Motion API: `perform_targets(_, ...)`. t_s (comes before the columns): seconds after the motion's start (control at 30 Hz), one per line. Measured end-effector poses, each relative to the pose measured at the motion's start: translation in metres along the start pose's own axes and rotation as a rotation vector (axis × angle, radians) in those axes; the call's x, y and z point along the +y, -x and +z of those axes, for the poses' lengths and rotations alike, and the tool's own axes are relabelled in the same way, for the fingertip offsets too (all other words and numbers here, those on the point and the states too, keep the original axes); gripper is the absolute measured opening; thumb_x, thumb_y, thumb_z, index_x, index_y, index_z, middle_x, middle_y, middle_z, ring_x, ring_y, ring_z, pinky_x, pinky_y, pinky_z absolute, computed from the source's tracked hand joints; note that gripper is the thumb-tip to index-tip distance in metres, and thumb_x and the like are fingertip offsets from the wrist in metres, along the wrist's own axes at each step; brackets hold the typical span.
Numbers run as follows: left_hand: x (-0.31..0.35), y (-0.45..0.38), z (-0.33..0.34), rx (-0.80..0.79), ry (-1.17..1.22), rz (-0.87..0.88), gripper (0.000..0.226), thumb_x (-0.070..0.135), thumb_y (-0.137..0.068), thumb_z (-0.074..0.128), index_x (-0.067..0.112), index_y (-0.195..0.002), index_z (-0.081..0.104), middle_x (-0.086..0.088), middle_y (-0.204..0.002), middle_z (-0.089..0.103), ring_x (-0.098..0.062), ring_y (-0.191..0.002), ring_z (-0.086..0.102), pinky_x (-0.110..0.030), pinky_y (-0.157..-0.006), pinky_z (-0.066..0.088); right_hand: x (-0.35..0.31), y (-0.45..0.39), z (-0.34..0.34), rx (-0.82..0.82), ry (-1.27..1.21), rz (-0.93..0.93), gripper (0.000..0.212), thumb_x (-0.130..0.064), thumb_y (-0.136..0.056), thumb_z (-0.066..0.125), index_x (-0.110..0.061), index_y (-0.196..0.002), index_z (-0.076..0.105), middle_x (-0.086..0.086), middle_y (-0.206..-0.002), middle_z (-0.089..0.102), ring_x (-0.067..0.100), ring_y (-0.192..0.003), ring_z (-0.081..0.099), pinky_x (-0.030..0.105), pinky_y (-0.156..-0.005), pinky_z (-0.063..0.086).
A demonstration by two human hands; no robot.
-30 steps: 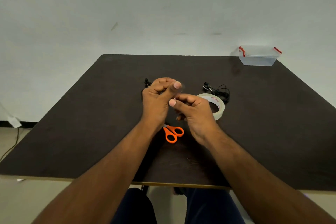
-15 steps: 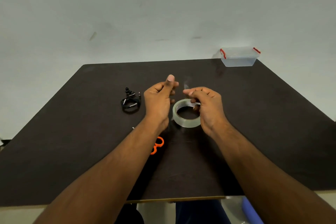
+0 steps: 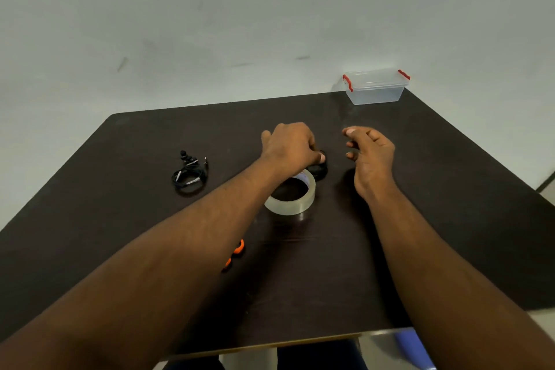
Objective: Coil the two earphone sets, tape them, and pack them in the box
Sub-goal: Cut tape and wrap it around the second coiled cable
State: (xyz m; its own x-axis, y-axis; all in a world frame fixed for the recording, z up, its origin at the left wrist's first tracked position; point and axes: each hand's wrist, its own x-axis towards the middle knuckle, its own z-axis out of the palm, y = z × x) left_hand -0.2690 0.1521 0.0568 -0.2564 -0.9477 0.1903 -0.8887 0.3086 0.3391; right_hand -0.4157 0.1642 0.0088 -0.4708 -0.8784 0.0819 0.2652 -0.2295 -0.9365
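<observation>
Step in hand looked like taping set no. 2: left hand [image 3: 289, 144] was curled down on the second earphone set [image 3: 319, 170], a dark cable bundle only partly visible past the knuckles, just behind the tape roll [image 3: 291, 195] near tabletop centre. Right hand [image 3: 371, 149] hovered beside it, fingers loosely bent; possibly a clear tape strip at the fingertips, can't tell, too transparent. First earphone set [image 3: 189, 176] lay coiled toward the left edge: thin glossy black cord, rubbery buds, metal plug, apparently bound already. Roll was a clear glossy ring. Box [image 3: 375, 88], translucent plastic w/ red clips, lid on, sat at far right corner. Scissors [image 3: 235, 254], orange handles, mostly under left forearm. Next move, imo: wrap tape round the coil w/o letting loops spring, then unclip the box.
</observation>
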Motion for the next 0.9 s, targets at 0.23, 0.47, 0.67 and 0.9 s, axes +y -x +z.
perform_targets(0.23,0.017,-0.023,0.019,-0.174,-0.369,0.016,0.042,0.055,-0.063,0.08,0.025,-0.065,0.05,0.004,-0.084,0.056,-0.02,-0.092,0.037,-0.043,-0.076,0.022,0.003,-0.017,-0.007,0.017,0.027,-0.009,0.014,-0.013,-0.079,0.068,-0.022,-0.069,0.071,-0.007,-0.078,0.071,0.003,-0.069,0.058,0.022,-0.056,0.046)
perform_targets(0.47,0.01,-0.027,0.026,-0.163,-0.374,0.035,0.038,0.044,-0.068,0.08,0.023,-0.06,0.049,0.006,-0.068,0.051,-0.02,-0.088,0.043,-0.04,-0.075,0.023,0.009,-0.024,0.0,-0.013,0.088,-0.013,0.017,-0.013,-0.078,0.07,-0.023,-0.064,0.071,-0.008,-0.068,0.067,0.002,-0.066,0.057,0.022,-0.056,0.046)
perform_targets(0.67,0.013,-0.023,0.023,-0.194,-0.398,0.103,0.029,0.031,-0.078,0.072,0.021,-0.063,0.05,0.005,-0.066,0.051,-0.019,-0.081,0.048,-0.038,-0.076,0.025,0.009,-0.022,-0.002,-0.031,0.119,-0.024,0.017,-0.012,-0.08,0.069,-0.021,-0.066,0.07,-0.006,-0.066,0.064,0.0,-0.063,0.056,0.019,-0.055,0.047)
perform_targets(0.9,-0.029,-0.03,-0.012,-0.139,0.356,-0.044,0.013,0.022,-0.097,0.053,0.021,-0.087,0.061,0.007,-0.089,0.069,-0.018,-0.101,0.061,-0.054,-0.105,0.033,0.012,-0.02,-0.001,-0.058,0.155,-0.029,0.015,-0.012,-0.08,0.069,-0.018,-0.066,0.07,-0.001,-0.069,0.064,0.001,-0.062,0.054,0.02,-0.055,0.046)
